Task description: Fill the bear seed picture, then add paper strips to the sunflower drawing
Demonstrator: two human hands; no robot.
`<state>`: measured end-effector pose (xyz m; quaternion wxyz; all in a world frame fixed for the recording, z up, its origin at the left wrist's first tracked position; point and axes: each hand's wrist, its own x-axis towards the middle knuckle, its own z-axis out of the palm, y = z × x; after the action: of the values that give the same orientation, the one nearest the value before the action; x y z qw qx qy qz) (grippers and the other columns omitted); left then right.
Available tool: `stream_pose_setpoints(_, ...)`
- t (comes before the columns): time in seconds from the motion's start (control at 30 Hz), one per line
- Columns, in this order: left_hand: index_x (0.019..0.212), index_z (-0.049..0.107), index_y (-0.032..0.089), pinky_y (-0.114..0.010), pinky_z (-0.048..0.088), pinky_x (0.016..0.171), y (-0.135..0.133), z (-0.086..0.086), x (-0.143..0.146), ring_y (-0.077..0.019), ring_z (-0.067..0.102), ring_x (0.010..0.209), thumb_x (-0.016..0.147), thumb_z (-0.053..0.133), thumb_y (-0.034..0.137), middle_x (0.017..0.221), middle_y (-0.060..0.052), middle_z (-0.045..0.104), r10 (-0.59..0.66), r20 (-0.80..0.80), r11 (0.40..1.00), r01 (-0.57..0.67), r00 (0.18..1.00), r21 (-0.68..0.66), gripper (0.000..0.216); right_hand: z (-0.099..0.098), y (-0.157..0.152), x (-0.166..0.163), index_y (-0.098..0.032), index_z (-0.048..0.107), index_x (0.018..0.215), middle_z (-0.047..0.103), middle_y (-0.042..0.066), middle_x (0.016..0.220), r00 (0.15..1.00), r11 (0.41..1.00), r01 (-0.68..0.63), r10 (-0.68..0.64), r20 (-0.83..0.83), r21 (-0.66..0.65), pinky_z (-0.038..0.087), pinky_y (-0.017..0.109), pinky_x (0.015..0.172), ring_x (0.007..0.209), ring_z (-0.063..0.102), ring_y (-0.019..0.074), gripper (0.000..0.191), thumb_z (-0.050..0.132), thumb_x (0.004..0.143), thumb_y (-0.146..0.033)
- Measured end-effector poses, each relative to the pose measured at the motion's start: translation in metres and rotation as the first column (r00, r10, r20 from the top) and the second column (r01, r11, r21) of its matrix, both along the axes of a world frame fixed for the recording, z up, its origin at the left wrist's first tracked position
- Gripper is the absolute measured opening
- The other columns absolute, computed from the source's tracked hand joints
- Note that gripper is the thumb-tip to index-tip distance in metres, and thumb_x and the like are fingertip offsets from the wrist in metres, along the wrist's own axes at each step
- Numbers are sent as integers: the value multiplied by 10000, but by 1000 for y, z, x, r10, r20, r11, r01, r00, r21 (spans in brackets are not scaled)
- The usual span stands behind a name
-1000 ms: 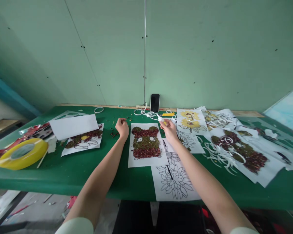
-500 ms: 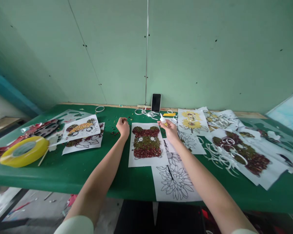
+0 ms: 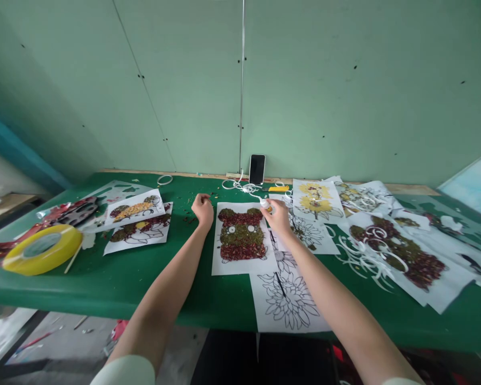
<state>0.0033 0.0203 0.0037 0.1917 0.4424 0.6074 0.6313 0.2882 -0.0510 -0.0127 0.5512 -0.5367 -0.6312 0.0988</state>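
Note:
My right hand (image 3: 278,216) is closed round a small white glue bottle (image 3: 265,203), its tip pointing left at the upper right ear of a bear picture (image 3: 241,237) filled with red and green seeds on white paper. My left hand (image 3: 203,208) is a fist resting on the green table (image 3: 104,278) just left of that sheet's top corner; what it holds, if anything, is hidden. A black-outline flower sheet (image 3: 286,291) lies under my right forearm.
A phone (image 3: 257,169) leans on the green wall with a white cable (image 3: 236,186) and a yellow object (image 3: 279,188) beside it. A yellow tape roll (image 3: 40,249) and two seed pictures (image 3: 138,222) lie left. Several seed pictures and paper cut-outs (image 3: 393,251) cover the right side.
A sheet on the left went from blank side up to showing a yellow seed picture. My right hand lifted the glue bottle, then lowered it with the tip at the bear's ear.

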Motion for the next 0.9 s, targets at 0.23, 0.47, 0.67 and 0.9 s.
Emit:
stream_pose_setpoints(0.23, 817, 669, 215, -294, 468, 705, 3, -3, -4, -211, 635, 726, 862, 464, 71, 757, -39, 690, -12, -145, 1000, 8, 989, -25, 254, -10, 6, 7, -214, 738, 980, 717, 109, 972, 995, 997, 81, -80, 63, -17, 531, 424, 823, 876, 639, 282, 275, 733, 928, -484)
stream_pose_setpoints(0.47, 1309, 642, 134, -481, 491, 1055, 8, -13, -10, -356, 683, 1131, 896, 487, 46, 1094, -182, 764, -283, -689, 957, 244, 668, -157, 449, -17, 7, 7, -213, 686, 905, 759, 84, 898, 986, 977, 149, -134, 103, -154, 495, 359, 730, 775, 666, 252, 222, 756, 874, -422)
stream_pose_setpoints(0.67, 1562, 410, 57, -509, 487, 1076, 13, -22, -13, -363, 697, 1153, 829, 470, -17, 1148, -226, 766, -397, -603, 918, 297, 692, -263, 739, -20, 9, 8, -222, 673, 881, 779, 96, 899, 986, 967, 156, -140, 94, -200, 506, 361, 724, 783, 691, 268, 233, 764, 847, -433)
stream_pose_setpoints(0.9, 1513, 484, 109, -519, 469, 1097, 16, -20, -13, -388, 656, 1203, 687, 503, -74, 1181, -190, 781, -429, -568, 896, 253, 702, -364, 846, -19, 9, 4, -205, 694, 1085, 811, 127, 1006, 988, 966, 157, -156, 19, -204, 565, 395, 777, 865, 752, 302, 330, 753, 829, -405)
